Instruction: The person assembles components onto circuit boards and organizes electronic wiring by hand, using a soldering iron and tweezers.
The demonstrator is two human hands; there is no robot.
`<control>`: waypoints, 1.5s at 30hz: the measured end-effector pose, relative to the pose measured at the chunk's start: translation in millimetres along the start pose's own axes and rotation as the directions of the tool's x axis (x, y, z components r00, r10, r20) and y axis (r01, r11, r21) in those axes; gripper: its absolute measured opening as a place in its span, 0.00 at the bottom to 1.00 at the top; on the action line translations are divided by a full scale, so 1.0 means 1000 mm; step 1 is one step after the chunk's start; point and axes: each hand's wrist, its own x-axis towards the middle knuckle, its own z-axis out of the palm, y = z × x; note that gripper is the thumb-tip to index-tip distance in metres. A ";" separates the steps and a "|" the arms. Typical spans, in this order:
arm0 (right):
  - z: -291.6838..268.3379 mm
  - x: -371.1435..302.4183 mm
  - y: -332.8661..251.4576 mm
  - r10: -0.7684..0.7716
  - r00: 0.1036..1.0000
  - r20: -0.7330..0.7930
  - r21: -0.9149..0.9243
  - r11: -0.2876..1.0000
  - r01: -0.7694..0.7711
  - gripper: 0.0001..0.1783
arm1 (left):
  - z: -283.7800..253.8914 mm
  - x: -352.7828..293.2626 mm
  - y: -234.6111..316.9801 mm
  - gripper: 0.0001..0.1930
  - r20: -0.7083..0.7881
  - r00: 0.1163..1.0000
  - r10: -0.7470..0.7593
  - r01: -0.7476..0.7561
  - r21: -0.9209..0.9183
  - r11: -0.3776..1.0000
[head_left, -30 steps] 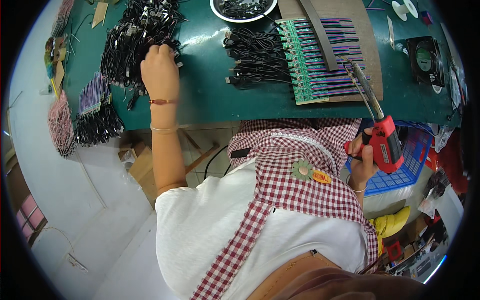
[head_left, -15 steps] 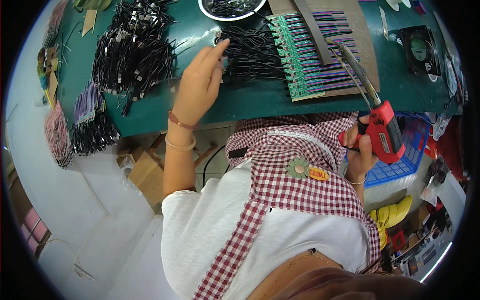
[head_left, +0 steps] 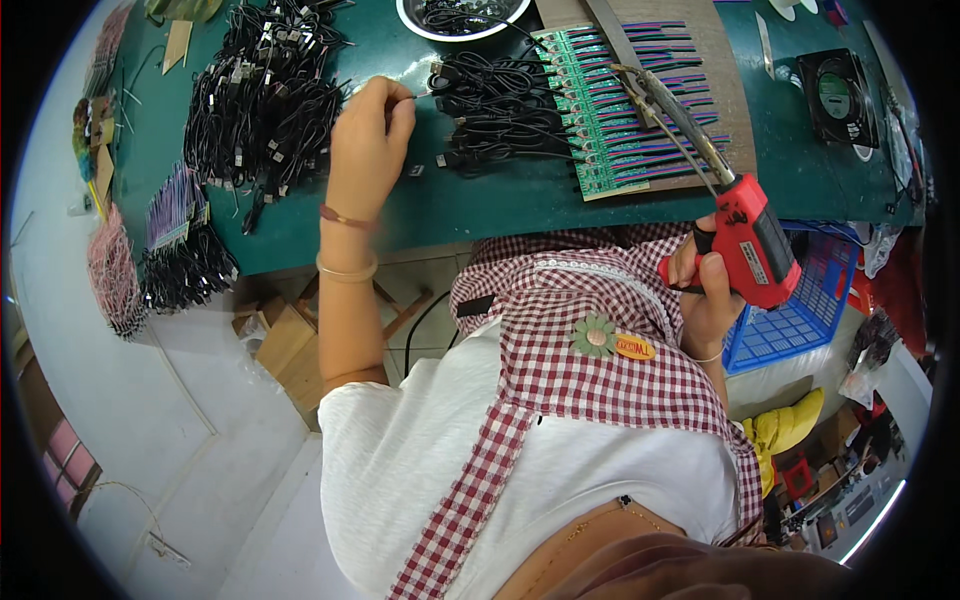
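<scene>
My right hand (head_left: 705, 285) is wrapped round the handle of a red and black soldering gun (head_left: 757, 245). The gun's long metal tip reaches up over a row of green circuit boards (head_left: 585, 120) with thin coloured wires. My left hand (head_left: 372, 135) is over the table between two groups of black cables, its fingers curled into a pinch. A thin bit shows by the fingertips, too small to name. To its right, black USB cables (head_left: 495, 85) run to the boards; to its left lies a big heap of black USB cables (head_left: 265, 100).
A grey flat bar (head_left: 612, 35) lies across the boards, on a brown board (head_left: 735, 130). A white bowl (head_left: 464, 37) stands at the back. At the right are a black fan (head_left: 838, 98) and, below the table, a blue crate (head_left: 790, 335). Wire bundles (head_left: 175, 240) hang over the left edge.
My left hand has drawn left, away from the cable plugs, and its fingers have curled in. The soldering gun has shifted slightly left, its tip farther over the boards.
</scene>
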 end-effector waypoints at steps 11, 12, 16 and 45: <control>0.006 0.003 0.001 0.037 0.999 -0.039 0.097 0.995 -0.033 0.20 | -0.020 0.010 0.018 0.07 0.039 0.950 -0.310 0.285 -0.515 0.808; 0.007 0.004 0.000 0.036 0.998 -0.048 0.093 0.995 -0.032 0.20 | -0.017 0.008 0.030 0.07 0.046 0.951 -0.305 0.284 -0.519 0.806; 0.022 0.014 -0.009 0.066 0.988 -0.136 0.058 0.997 -0.059 0.19 | 0.003 0.001 0.081 0.02 0.071 0.992 -0.100 0.121 -0.433 0.893; 0.050 0.032 -0.016 -0.033 0.999 -0.021 -0.294 0.955 0.025 0.13 | 0.043 -0.028 0.136 0.02 0.091 0.996 0.000 0.051 -0.558 0.828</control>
